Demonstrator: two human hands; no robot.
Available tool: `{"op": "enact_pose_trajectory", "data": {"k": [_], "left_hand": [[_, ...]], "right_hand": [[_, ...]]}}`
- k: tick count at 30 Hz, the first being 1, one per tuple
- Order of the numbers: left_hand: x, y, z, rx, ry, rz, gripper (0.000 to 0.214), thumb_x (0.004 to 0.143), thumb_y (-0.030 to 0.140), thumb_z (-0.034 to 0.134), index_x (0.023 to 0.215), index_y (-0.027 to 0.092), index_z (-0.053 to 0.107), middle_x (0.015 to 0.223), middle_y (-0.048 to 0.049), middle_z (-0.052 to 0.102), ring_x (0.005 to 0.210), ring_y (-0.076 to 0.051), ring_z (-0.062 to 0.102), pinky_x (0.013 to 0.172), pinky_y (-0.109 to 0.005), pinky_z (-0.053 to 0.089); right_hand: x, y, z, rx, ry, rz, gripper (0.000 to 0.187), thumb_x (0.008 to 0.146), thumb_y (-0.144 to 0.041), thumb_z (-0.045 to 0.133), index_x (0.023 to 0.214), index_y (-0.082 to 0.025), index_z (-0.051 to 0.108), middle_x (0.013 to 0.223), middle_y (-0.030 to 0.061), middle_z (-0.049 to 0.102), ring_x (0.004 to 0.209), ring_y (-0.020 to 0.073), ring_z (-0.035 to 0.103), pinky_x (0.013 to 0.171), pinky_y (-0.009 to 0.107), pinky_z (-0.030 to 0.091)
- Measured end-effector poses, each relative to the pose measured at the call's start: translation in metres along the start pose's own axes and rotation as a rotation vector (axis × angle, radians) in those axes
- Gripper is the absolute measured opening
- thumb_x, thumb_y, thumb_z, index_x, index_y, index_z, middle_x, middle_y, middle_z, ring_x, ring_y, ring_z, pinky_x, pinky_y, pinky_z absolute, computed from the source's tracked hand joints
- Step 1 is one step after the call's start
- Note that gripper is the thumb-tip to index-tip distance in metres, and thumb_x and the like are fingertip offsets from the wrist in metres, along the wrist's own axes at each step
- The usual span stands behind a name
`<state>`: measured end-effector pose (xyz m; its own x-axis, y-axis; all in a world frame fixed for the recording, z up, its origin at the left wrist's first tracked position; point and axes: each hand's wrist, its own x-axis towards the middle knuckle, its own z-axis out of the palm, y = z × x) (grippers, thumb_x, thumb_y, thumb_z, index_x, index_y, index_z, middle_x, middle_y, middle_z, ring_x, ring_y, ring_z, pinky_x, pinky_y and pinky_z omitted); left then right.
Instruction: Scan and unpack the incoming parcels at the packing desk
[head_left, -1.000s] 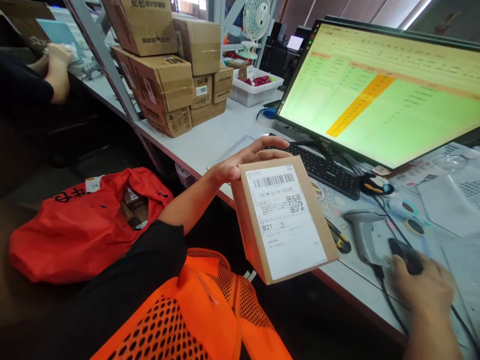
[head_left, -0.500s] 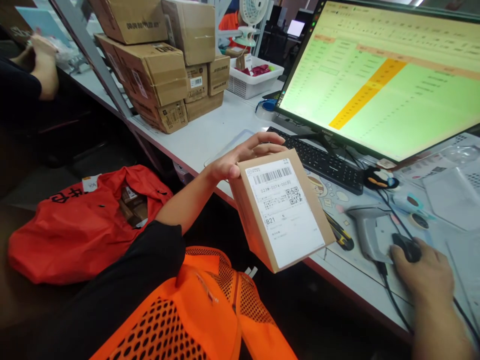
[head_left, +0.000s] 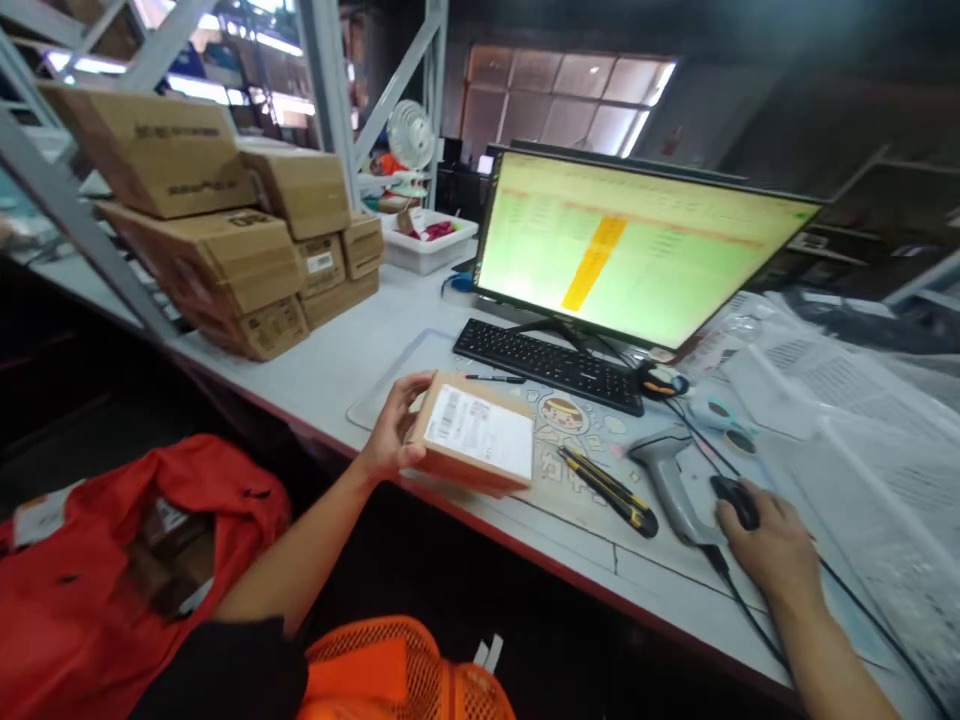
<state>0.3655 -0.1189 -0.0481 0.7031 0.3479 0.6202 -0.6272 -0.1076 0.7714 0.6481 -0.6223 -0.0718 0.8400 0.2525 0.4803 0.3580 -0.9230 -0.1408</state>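
My left hand (head_left: 394, 428) grips the left end of a small cardboard box (head_left: 469, 478) at the desk's front edge. A white shipping label (head_left: 480, 430) with a barcode covers much of its top face. Whether the box rests on the desk or hangs just above it, I cannot tell. On the right, my right hand (head_left: 772, 535) is wrapped over a black computer mouse (head_left: 735, 502). Just left of the mouse lies a grey barcode scanner (head_left: 671, 490) with its cable. A yellow and black box cutter (head_left: 609, 490) lies between the scanner and the box.
Behind the box are a black keyboard (head_left: 547, 365) and a lit monitor (head_left: 600, 250). Stacked cartons (head_left: 217, 260) and a white basket (head_left: 427, 250) stand at the back left. A red bag (head_left: 240, 510) holding parcels is below left. Plastic wrapping (head_left: 870, 510) covers the right side.
My left hand has lowered the box toward the desk and tilted its label more upward. My right hand stays on the mouse. The view has lifted, showing more of the room.
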Motion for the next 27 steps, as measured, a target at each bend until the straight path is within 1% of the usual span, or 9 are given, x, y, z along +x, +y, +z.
{"op": "enact_pose_trajectory", "data": {"k": [3, 6, 11, 16, 19, 22, 24, 26, 27], "left_hand": [[-0.013, -0.030, 0.002, 0.108, 0.175, -0.007, 0.092, 0.067, 0.070, 0.084, 0.140, 0.029, 0.047, 0.152, -0.0145, 0.042, 0.146, -0.039, 0.040, 0.113, -0.049, 0.045], [-0.019, -0.044, 0.003, 0.200, 0.231, -0.099, 0.090, 0.072, 0.068, 0.082, 0.143, 0.029, 0.043, 0.149, -0.0139, 0.043, 0.147, -0.037, 0.038, 0.118, -0.052, 0.039], [-0.020, -0.047, 0.000, 0.325, 0.193, -0.145, 0.093, 0.076, 0.075, 0.072, 0.147, 0.028, 0.036, 0.153, -0.0158, 0.040, 0.149, -0.039, 0.036, 0.121, -0.056, 0.035], [-0.020, -0.046, -0.003, 0.433, 0.126, -0.120, 0.095, 0.079, 0.082, 0.063, 0.152, 0.028, 0.034, 0.158, -0.0166, 0.036, 0.152, -0.040, 0.032, 0.122, -0.058, 0.033], [-0.019, -0.047, -0.004, 0.482, 0.098, -0.101, 0.094, 0.079, 0.079, 0.066, 0.152, 0.029, 0.035, 0.159, -0.0151, 0.035, 0.154, -0.040, 0.028, 0.126, -0.060, 0.025], [-0.016, -0.045, -0.005, 0.476, 0.070, -0.122, 0.100, 0.076, 0.077, 0.073, 0.152, 0.027, 0.033, 0.155, -0.0160, 0.039, 0.150, -0.040, 0.035, 0.125, -0.061, 0.028], [-0.013, -0.041, -0.006, 0.482, 0.022, -0.112, 0.108, 0.070, 0.077, 0.078, 0.153, 0.026, 0.031, 0.153, -0.0173, 0.039, 0.148, -0.041, 0.037, 0.124, -0.062, 0.029], [-0.009, -0.033, -0.005, 0.512, -0.028, -0.045, 0.112, 0.067, 0.075, 0.082, 0.153, 0.025, 0.031, 0.154, -0.0181, 0.036, 0.149, -0.041, 0.035, 0.125, -0.062, 0.027], [-0.006, -0.027, -0.004, 0.533, -0.055, 0.006, 0.112, 0.067, 0.073, 0.084, 0.153, 0.026, 0.031, 0.155, -0.0182, 0.035, 0.150, -0.041, 0.033, 0.126, -0.062, 0.026]], "right_hand": [[0.003, 0.006, 0.005, 0.003, 0.029, -0.007, 0.070, 0.086, -0.058, 0.038, 0.134, -0.013, 0.064, 0.130, 0.0197, 0.063, 0.123, 0.0394, 0.061, 0.111, 0.053, 0.047], [0.002, 0.009, 0.007, -0.004, 0.021, -0.001, 0.070, 0.085, -0.059, 0.039, 0.134, -0.014, 0.063, 0.130, 0.0181, 0.063, 0.120, 0.0381, 0.062, 0.109, 0.051, 0.048], [0.002, 0.000, 0.001, -0.049, -0.041, 0.057, 0.069, 0.091, -0.058, 0.032, 0.138, -0.017, 0.060, 0.135, 0.0188, 0.060, 0.122, 0.0367, 0.062, 0.111, 0.046, 0.047], [0.001, -0.013, -0.009, -0.073, -0.099, 0.086, 0.071, 0.093, -0.053, 0.027, 0.141, -0.010, 0.057, 0.138, 0.0233, 0.057, 0.129, 0.0383, 0.057, 0.116, 0.045, 0.041], [0.000, -0.021, -0.017, -0.103, -0.069, 0.109, 0.072, 0.093, -0.055, 0.027, 0.141, -0.009, 0.056, 0.142, 0.0247, 0.056, 0.131, 0.0414, 0.055, 0.116, 0.050, 0.040], [0.002, -0.040, -0.029, -0.065, -0.030, 0.072, 0.075, 0.095, -0.056, 0.028, 0.142, -0.006, 0.055, 0.142, 0.0260, 0.057, 0.132, 0.0414, 0.054, 0.115, 0.050, 0.040], [0.003, -0.063, -0.035, 0.015, -0.141, 0.110, 0.075, 0.095, -0.057, 0.033, 0.146, -0.006, 0.052, 0.133, 0.0238, 0.064, 0.124, 0.0383, 0.061, 0.111, 0.047, 0.044], [0.004, -0.090, -0.038, 0.036, -0.330, 0.195, 0.077, 0.092, -0.059, 0.043, 0.149, -0.007, 0.049, 0.123, 0.0214, 0.070, 0.113, 0.0370, 0.067, 0.102, 0.046, 0.050], [0.004, -0.104, -0.038, 0.017, -0.392, 0.205, 0.077, 0.090, -0.058, 0.048, 0.149, -0.007, 0.050, 0.119, 0.0217, 0.071, 0.109, 0.0375, 0.069, 0.097, 0.047, 0.052]]}}
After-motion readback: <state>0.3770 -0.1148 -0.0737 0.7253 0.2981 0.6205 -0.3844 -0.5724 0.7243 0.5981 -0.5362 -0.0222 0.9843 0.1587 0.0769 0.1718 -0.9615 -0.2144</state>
